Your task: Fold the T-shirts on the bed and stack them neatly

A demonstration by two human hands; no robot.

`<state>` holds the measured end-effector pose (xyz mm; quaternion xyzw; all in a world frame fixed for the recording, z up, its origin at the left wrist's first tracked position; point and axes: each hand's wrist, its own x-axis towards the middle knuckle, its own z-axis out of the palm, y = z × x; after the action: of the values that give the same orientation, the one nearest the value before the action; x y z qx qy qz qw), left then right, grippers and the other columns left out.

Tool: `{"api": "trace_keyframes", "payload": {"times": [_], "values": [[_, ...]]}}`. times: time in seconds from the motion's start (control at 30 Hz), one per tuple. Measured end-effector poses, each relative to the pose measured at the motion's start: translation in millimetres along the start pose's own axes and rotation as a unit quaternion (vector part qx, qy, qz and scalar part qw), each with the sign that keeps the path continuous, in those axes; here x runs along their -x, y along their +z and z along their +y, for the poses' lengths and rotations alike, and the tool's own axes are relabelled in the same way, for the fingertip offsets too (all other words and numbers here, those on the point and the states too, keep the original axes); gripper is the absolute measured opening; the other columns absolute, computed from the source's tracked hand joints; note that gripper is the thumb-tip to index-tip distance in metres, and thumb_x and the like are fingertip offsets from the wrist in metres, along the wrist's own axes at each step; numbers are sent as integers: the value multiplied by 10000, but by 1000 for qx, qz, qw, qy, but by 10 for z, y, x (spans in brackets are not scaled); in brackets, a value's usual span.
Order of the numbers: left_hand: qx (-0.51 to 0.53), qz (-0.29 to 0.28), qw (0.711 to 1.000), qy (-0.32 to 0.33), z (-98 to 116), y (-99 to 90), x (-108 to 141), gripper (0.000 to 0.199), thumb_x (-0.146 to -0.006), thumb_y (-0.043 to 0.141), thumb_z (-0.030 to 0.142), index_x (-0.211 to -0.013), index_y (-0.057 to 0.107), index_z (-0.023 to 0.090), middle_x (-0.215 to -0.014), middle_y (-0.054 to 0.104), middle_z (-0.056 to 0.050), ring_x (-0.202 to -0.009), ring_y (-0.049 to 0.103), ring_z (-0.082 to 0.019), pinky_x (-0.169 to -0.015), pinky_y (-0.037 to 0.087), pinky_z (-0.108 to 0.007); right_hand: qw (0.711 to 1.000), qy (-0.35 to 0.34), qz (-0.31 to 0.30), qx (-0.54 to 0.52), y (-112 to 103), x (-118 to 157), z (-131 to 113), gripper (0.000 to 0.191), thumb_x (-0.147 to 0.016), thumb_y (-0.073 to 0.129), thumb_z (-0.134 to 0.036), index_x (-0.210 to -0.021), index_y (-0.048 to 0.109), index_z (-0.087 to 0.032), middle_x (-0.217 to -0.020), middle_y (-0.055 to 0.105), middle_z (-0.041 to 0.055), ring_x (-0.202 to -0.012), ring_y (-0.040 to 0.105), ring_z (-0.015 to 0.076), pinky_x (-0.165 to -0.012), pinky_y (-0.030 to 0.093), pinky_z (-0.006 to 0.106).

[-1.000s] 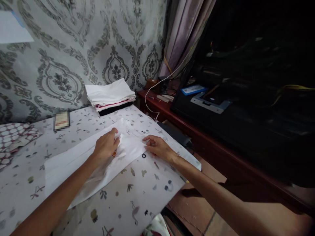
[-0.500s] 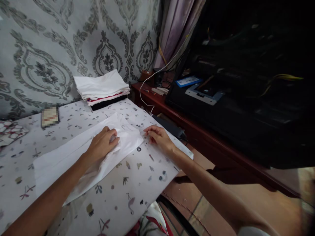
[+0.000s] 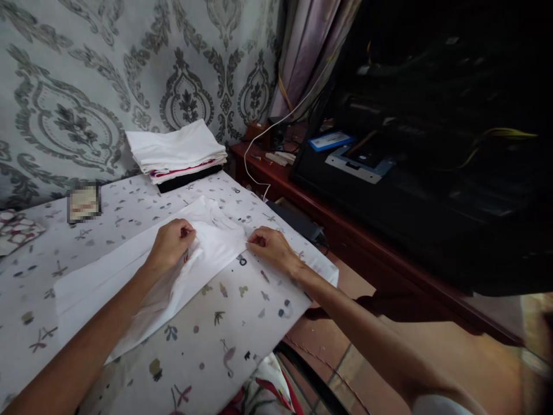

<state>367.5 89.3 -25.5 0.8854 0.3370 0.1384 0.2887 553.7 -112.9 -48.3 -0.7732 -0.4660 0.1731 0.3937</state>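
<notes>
A white T-shirt (image 3: pixel 218 233) lies folded lengthwise on the patterned tablecloth, with creases near its far right end. My left hand (image 3: pixel 170 245) is closed, thumb and fingers pinching a raised bit of the shirt around its middle. At the shirt's right edge, my right hand (image 3: pixel 271 246) pinches the fabric between thumb and fingertips. Part of the shirt's lower half is hidden behind my left forearm. Beyond it, against the wall, sits a stack of folded clothes (image 3: pixel 177 147), mostly white with a black piece at the bottom.
The tablecloth (image 3: pixel 233 323) has small printed motifs. A small pixelated item (image 3: pixel 84 203) and a red-and-white patterned cloth (image 3: pixel 19 231) lie at the left. To the right stands a dark red desk (image 3: pixel 345 230) with an open black case (image 3: pixel 423 219) and a white cable (image 3: pixel 247 158).
My left hand has closed on the shirt, its fingers having been spread before. My right hand has moved slightly left and now pinches the shirt's edge. The view has shifted slightly.
</notes>
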Motion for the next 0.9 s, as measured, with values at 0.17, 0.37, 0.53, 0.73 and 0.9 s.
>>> {"api": "trace_keyframes", "payload": {"times": [0.17, 0.37, 0.53, 0.73, 0.9], "values": [[-65, -5, 998, 15, -33, 46, 7, 86, -769, 545, 273, -741, 605, 220, -745, 635, -6, -686, 572, -177, -665, 397, -304, 995, 31, 28, -90, 62, -6, -14, 46, -704, 683, -177, -674, 672, -210, -663, 599, -19, -633, 511, 135, -667, 416, 296], [-90, 12, 995, 49, -63, 100, 51, 144, -803, 515, 325, -817, 616, 223, -826, 632, -16, -733, 564, -186, -685, 393, -304, 842, 128, 115, -512, 115, -48, -37, 312, -852, 594, -548, -948, 662, -258, -1036, 675, 42, -1008, 650, 225, -887, 529, 402], [-72, 34, 995, 54, -76, 123, 100, 163, -815, 525, 342, -841, 640, 230, -837, 642, -7, -717, 560, -178, -679, 403, -296, 769, 138, 121, -612, 143, -102, -64, 371, -919, 500, -599, -1106, 606, -296, -1333, 592, 53, -1314, 530, 241, -1069, 470, 445], [2, 7, 999, 48, -89, 110, 112, 205, -829, 514, 356, -836, 676, 231, -795, 657, 18, -569, 543, -133, -656, 424, -292, 800, 139, 110, -573, 240, -169, -84, 488, -965, 313, -648, -1219, 547, -304, -1472, 502, 57, -1395, 470, 238, -1118, 448, 451], [-17, 18, 998, 54, -91, 111, 110, 195, -821, 525, 344, -837, 682, 229, -797, 658, 12, -620, 561, -146, -663, 409, -291, 791, 137, 113, -585, 303, -175, -88, 461, -955, 367, -639, -1190, 568, -298, -1442, 531, 60, -1380, 489, 248, -1154, 412, 454]]}}
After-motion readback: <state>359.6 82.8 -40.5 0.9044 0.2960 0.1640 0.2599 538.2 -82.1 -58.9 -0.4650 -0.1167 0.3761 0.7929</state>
